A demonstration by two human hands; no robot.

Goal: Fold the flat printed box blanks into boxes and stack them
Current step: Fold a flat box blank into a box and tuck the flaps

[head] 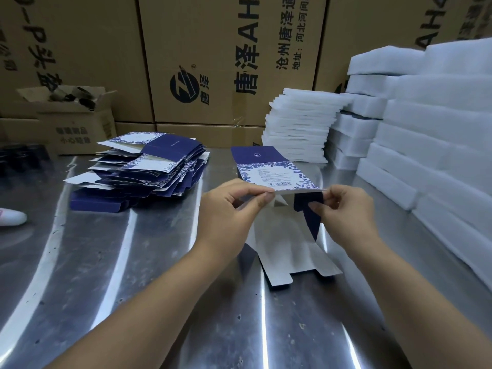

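A blue and white printed box blank (274, 171) is lifted above the steel table (133, 288) at centre, its white inner flaps hanging down toward me. My left hand (231, 214) pinches the left part of its near fold edge between thumb and fingers. My right hand (346, 211) pinches the right part of that edge, beside a dark blue side flap. A messy pile of flat blanks (143, 171) with the same print lies at the left rear of the table.
Stacks of white foam pads (300, 129) and thicker foam blocks (431, 134) fill the right side. Large brown cartons (213, 62) wall the back. A small open carton (77, 121) sits at rear left. A white object (12, 217) lies at the left edge.
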